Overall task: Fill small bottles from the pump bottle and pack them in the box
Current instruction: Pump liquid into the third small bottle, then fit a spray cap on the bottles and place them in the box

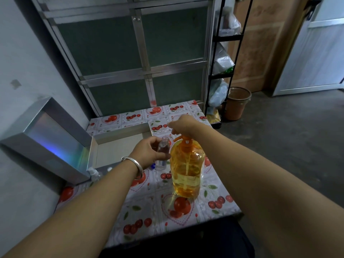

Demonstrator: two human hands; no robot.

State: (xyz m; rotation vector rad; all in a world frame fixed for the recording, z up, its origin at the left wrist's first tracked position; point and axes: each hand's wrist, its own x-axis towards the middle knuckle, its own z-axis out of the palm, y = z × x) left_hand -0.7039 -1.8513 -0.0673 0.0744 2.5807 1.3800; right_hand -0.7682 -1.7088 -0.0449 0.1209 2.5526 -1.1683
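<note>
While box (119,146) sits behind, bucket (237,103) stands apart.

The left hand (149,151) grips a small clear bottle (163,153) beside the pump bottle (187,172). The right hand (183,125) rests on its orange pump (183,139).

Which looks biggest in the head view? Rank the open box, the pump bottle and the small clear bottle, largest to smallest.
1. Open box, the widest on the table.
2. Pump bottle, the tallest, though nearer the camera than the box.
3. Small clear bottle, gripped by the left hand beside the pump spout, clearly the smallest.
</note>
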